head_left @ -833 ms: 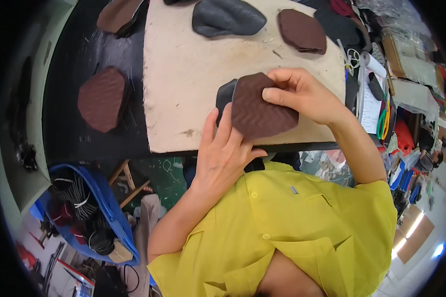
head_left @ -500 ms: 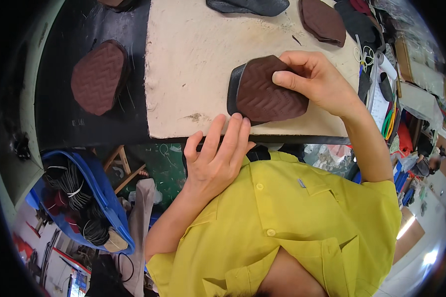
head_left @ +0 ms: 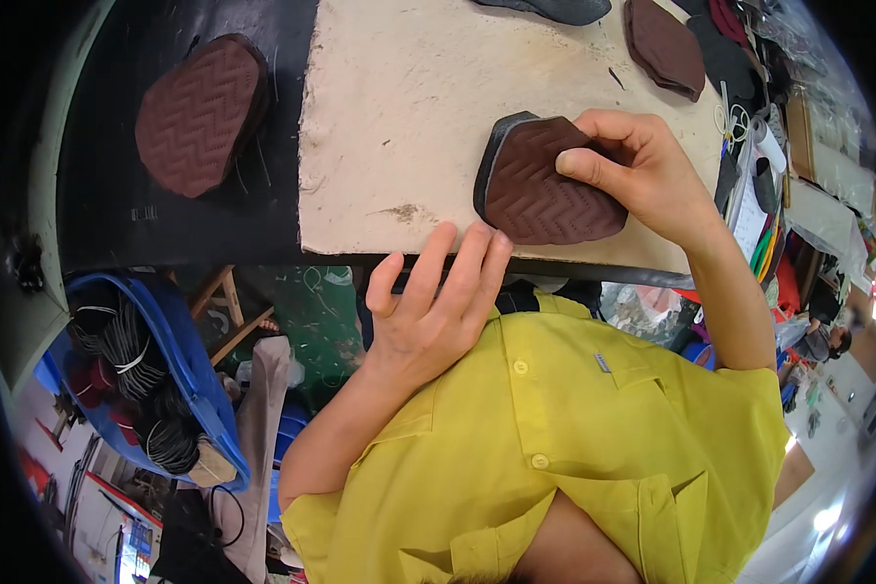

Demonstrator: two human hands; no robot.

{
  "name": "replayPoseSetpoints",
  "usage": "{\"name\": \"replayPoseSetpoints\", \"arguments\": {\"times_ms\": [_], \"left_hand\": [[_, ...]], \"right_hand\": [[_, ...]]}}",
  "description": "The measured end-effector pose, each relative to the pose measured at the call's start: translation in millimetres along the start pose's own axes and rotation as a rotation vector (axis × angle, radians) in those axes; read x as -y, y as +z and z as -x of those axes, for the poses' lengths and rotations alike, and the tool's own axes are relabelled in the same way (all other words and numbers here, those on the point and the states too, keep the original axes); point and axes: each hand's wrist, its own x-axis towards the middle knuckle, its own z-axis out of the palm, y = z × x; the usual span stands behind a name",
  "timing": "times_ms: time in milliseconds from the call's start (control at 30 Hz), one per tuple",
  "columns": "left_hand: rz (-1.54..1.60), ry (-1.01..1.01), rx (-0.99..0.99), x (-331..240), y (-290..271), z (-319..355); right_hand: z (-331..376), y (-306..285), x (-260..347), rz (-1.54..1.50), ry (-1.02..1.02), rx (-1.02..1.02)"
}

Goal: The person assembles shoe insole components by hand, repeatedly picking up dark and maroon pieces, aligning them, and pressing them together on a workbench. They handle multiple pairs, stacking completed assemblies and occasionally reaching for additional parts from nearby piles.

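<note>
The person's right hand point(head_left: 644, 177) clamps thumb and bent fingers on one brown, rounded, zigzag-textured sheet point(head_left: 555, 190) near the front edge of one cream, flat board point(head_left: 389, 117), where one black, rounded piece point(head_left: 500, 133) shows along the sheet's left side. The left hand point(head_left: 430, 323) has its fingers apart, tips by the sheet's lower edge, though contact is hard to judge. Two other brown, zigzag-textured shapes lie farther out: one at left point(head_left: 200, 117) on the black tabletop point(head_left: 234, 229), one at upper right point(head_left: 664, 44).
</note>
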Motion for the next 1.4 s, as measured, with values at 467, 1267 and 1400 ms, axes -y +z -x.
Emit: {"name": "replayPoseSetpoints", "arguments": {"times_ms": [467, 1267, 1400], "left_hand": [[0.072, 0.017, 0.003, 7.1, -1.6, -1.2], [-0.004, 0.053, 0.144, 4.8, -0.3, -6.4], [0.058, 0.001, 0.145, 1.9, -1.4, -7.1]], "right_hand": [[-0.9, 8.6, 2.3, 0.096, -0.044, -0.082], [6.1, 23.9, -6.3, 0.432, -0.333, -0.333], [6.5, 25.1, 3.7, 0.445, -0.225, -0.306]]}}
